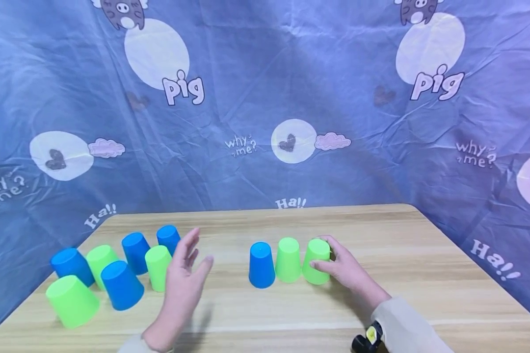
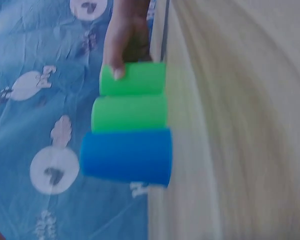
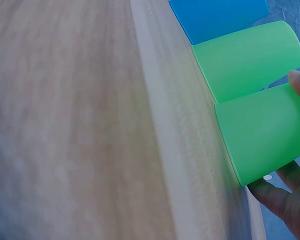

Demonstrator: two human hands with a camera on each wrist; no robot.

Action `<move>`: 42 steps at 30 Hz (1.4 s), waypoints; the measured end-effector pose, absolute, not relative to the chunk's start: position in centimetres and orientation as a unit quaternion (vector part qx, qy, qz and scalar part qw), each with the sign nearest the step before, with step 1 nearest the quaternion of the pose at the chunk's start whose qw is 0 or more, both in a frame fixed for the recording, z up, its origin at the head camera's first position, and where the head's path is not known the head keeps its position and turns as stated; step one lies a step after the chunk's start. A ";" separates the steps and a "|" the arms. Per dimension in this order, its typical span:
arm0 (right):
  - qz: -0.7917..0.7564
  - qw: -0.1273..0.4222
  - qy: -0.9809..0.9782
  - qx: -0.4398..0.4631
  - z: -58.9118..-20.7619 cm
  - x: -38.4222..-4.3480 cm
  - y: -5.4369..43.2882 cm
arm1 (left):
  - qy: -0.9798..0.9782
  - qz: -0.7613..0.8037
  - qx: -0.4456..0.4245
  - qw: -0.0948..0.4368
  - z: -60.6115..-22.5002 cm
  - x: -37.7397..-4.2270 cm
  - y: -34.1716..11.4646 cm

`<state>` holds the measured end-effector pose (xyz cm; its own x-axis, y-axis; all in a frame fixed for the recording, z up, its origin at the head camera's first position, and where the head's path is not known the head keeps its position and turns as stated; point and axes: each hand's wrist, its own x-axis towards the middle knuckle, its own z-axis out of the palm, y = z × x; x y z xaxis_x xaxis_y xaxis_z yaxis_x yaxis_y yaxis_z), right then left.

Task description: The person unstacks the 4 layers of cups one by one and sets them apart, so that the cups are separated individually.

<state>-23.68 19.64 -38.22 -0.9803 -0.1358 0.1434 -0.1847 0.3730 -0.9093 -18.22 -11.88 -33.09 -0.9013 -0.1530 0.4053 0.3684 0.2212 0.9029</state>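
Observation:
My right hand (image 1: 346, 268) grips the rightmost green cup (image 1: 316, 264), thumb on the near side and fingers round its far side. That cup stands upside down on the table, at the end of a row with another green cup (image 1: 288, 261) and a blue cup (image 1: 261, 265). In the right wrist view, the gripped cup (image 3: 265, 132) has its rim right at the tabletop. Left of the row, my left hand (image 1: 183, 279) is raised with fingers extended and thumb apart, holding nothing. It is nearest to a green cup (image 1: 157, 269) and a blue cup (image 1: 168, 238).
Several more upside-down cups crowd the table's left side, among them a blue cup (image 1: 121, 285) and a green cup (image 1: 72, 301) in front. The wooden table (image 1: 424, 274) backs onto a blue printed cloth (image 1: 247, 98). A black device (image 1: 368, 338) sits at my right wrist.

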 end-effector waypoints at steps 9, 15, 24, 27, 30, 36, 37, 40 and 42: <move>0.539 0.024 -0.837 0.096 -38.4 -23.9 19.8 | -0.692 -0.720 -0.040 0.022 -35.4 -19.6 -9.1; 0.538 0.028 -0.837 0.100 -38.4 -23.8 20.0 | -0.692 -0.721 -0.018 0.026 -36.8 -20.5 -7.1; 0.544 0.025 -0.832 0.101 -38.3 -23.7 19.9 | -0.702 -0.712 -0.005 0.020 -37.7 -21.2 -4.7; 0.540 0.024 -0.835 0.104 -38.3 -23.7 19.9 | -0.707 -0.707 0.001 0.020 -38.0 -21.5 -4.3; 0.540 0.025 -0.835 0.107 -38.3 -23.8 19.9 | -0.708 -0.706 0.009 0.025 -38.0 -21.6 -3.9; 0.542 0.026 -0.833 0.106 -38.4 -23.8 19.8 | -0.726 -0.687 0.015 0.014 -38.3 -22.0 -3.7; 0.543 0.026 -0.833 0.106 -38.4 -23.8 19.8 | -0.731 -0.682 0.015 0.011 -38.4 -22.0 -3.7; 0.544 0.026 -0.832 0.104 -38.4 -23.8 19.8 | -0.745 -0.667 0.013 0.003 -38.5 -22.3 -3.8; 0.542 0.026 -0.833 0.104 -38.3 -23.7 19.8 | -0.751 -0.660 0.009 -0.003 -38.6 -22.5 -3.8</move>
<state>-23.75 19.79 -38.35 -0.9772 -0.1445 0.1554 -0.2007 0.3906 -0.8984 -22.46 -3.84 -38.61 -0.9998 -0.0088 -0.0168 -0.0178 0.1278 0.9916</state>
